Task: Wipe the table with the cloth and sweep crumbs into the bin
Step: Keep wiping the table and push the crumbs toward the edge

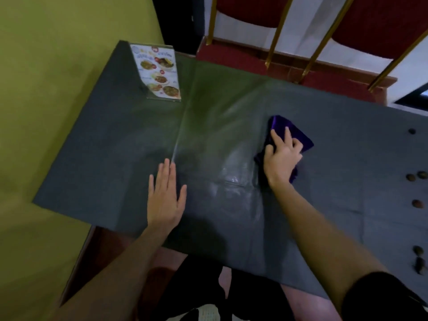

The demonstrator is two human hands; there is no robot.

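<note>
A dark grey table [111, 144] fills the middle of the view. My right hand [281, 158] presses a purple cloth [283, 128] flat on the table right of centre, fingers curled over it. My left hand [165, 195] lies flat on the table near its front edge, fingers spread, holding nothing. Several small brown crumbs lie along the right side, among them crumbs [416, 176] and a single crumb [417, 203]. A wet shiny streak shows between my hands. No bin is in view.
A standing menu card [157, 72] in a clear holder sits at the table's far left corner. Red chairs with gold legs [278, 31] stand behind the far edge. A yellow-green wall [46, 89] runs along the left side.
</note>
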